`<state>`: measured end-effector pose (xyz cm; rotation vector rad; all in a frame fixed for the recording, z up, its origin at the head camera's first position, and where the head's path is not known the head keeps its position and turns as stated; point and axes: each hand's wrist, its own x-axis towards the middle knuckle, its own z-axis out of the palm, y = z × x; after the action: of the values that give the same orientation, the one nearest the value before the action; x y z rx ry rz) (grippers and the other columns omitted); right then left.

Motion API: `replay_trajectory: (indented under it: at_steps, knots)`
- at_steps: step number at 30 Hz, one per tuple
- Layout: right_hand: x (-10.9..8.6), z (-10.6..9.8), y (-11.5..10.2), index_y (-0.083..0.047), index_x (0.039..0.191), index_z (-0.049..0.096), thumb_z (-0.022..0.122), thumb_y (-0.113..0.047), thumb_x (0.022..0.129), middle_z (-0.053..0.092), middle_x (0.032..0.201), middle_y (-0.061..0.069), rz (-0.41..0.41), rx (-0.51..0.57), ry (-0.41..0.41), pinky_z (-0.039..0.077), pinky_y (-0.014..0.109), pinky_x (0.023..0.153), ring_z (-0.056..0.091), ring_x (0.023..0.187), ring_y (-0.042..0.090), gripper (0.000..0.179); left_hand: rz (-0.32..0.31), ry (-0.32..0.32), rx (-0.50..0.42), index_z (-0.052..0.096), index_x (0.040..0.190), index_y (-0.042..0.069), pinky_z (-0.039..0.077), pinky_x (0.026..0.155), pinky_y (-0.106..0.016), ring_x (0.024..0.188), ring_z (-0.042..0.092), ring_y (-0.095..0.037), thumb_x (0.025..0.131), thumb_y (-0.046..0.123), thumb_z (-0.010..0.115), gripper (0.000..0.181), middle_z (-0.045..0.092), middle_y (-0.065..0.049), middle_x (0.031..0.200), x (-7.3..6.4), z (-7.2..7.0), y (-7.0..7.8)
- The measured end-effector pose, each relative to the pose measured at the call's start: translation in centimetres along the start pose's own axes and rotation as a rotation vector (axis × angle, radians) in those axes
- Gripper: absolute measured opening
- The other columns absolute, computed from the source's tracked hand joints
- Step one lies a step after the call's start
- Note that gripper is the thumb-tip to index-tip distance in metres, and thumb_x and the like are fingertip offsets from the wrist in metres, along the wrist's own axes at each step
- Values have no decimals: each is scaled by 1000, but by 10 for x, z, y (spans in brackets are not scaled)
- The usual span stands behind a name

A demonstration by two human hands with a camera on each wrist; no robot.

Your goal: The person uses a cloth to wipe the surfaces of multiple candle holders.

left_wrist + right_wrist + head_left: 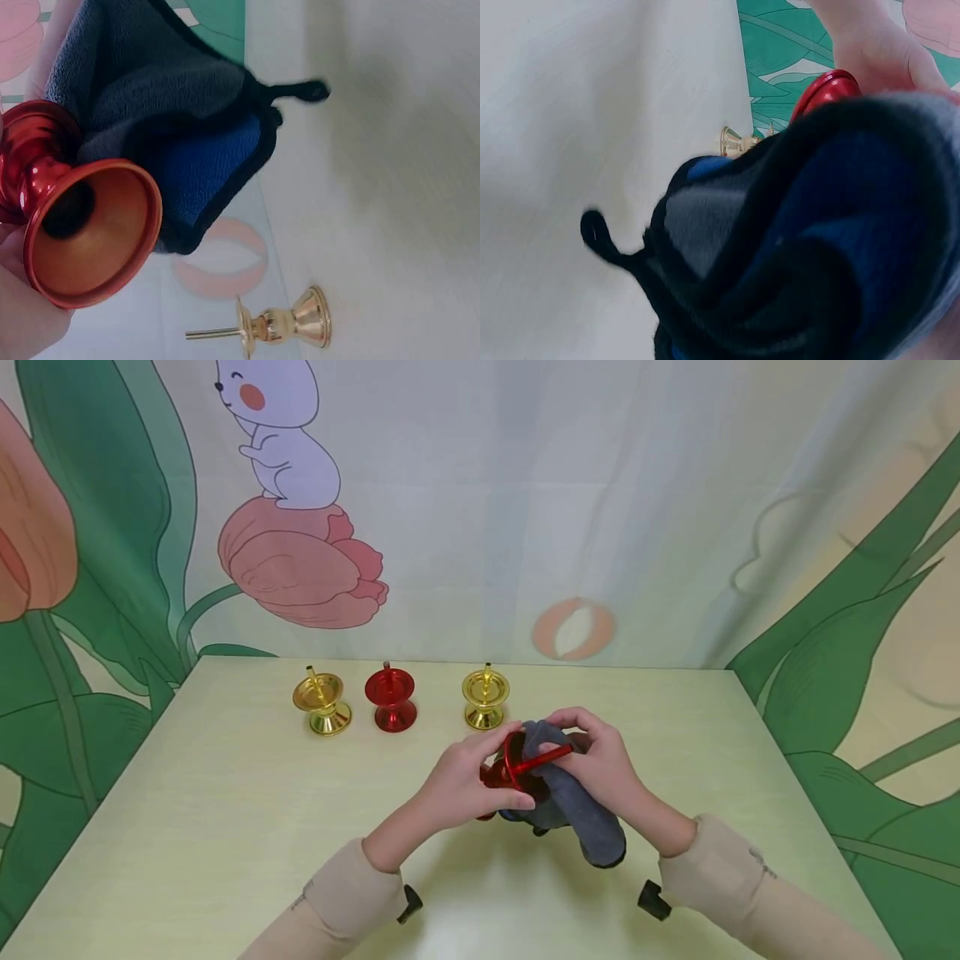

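Observation:
Tilted on its side above the table, a shiny red candle holder (498, 774) with a thin central stem is gripped by my left hand (459, 787), thumb and fingers around its dish. Its hollow base (112, 240) faces the camera in the left wrist view. My right hand (606, 767) holds a grey-blue cloth (588, 827) against the dish, close to the stem. In the right wrist view the cloth (885, 180), with dark edging and a small loop, hides most of the right hand and much of the red holder (829, 91).
Along the back of the pale table (225, 827) stand a gold candle holder (328, 720), a red one (395, 717) and another gold one (483, 717), all upright. Behind them hangs a printed curtain (465, 527) with flowers and a white animal.

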<state>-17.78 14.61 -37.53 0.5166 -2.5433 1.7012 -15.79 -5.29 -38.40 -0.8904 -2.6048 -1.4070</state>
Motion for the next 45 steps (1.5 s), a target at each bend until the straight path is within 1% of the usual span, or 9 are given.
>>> replay_trajectory:
  at_steps: [5, 9, 14, 20, 28, 33, 38, 42, 45]
  knots:
    - [4, -2, -2, -3, 106, 55, 66, -12, 79, 58, 103, 15, 7, -3, 38, 53, 23, 68, 64, 80, 20, 30, -90, -74, -165, 39, 134, 16, 50, 70, -19, 93, 55, -12, 68, 30, 75, 77, 58, -2, 117, -1, 0, 0]
    - [9, -5, 2, -4, 109, 53, 64, -15, 80, 56, 103, 14, 33, 14, 98, 52, 20, 68, 62, 75, 8, 33, -136, -53, -243, 38, 134, 18, 50, 75, -21, 101, 56, -16, 69, 26, 75, 76, 55, -1, 122, -1, 2, -2]
    - [11, -10, 8, -1, 115, 49, 62, -11, 81, 53, 108, 13, 76, 76, 143, 49, 15, 71, 58, 80, 4, 37, -184, 120, -353, 34, 136, 21, 50, 80, -27, 110, 52, -15, 71, 20, 74, 76, 50, 3, 128, 0, 4, -3]
    - [6, -7, 7, 1, 119, 45, 58, -2, 82, 51, 103, 4, 119, 220, 84, 49, 16, 75, 58, 82, 5, 39, -204, 361, -462, 23, 138, 20, 49, 85, -31, 115, 49, -12, 71, 21, 74, 85, 49, 4, 130, 8, 6, 2]
    - [-8, 5, -2, 6, 118, 41, 54, 7, 80, 52, 103, -6, 63, 349, 9, 49, 17, 75, 58, 87, 6, 41, -194, 542, -546, 29, 127, 16, 49, 84, -30, 112, 51, -11, 70, 24, 74, 73, 50, 5, 129, 15, 12, 9]
    - [-13, 13, -7, 7, 114, 44, 55, 10, 78, 52, 105, -9, 4, 330, 9, 50, 18, 75, 58, 91, 6, 38, -172, 542, -537, 32, 126, 17, 50, 81, -28, 108, 54, -12, 70, 21, 74, 70, 53, 2, 124, 16, 17, 8]
    - [-13, 18, -12, 6, 111, 48, 55, 10, 78, 53, 102, -9, 22, 322, 57, 50, 18, 72, 58, 87, 8, 34, -166, 521, -541, 32, 127, 18, 50, 82, -29, 106, 55, -14, 70, 20, 74, 70, 55, 0, 122, 16, 18, 7]
    - [-11, 17, -13, 6, 109, 48, 53, 10, 78, 55, 99, -10, 32, 335, 75, 51, 19, 72, 59, 84, 8, 31, -155, 477, -553, 32, 128, 12, 50, 83, -29, 106, 55, -16, 72, 22, 72, 70, 55, -3, 122, 13, 16, 8]
    - [-10, 16, -13, 3, 106, 50, 52, 11, 78, 59, 95, -11, 34, 368, 81, 51, 19, 72, 60, 80, 7, 29, -114, 427, -560, 31, 129, 7, 50, 82, -31, 105, 53, -18, 75, 24, 70, 68, 56, -5, 122, 11, 14, 7]
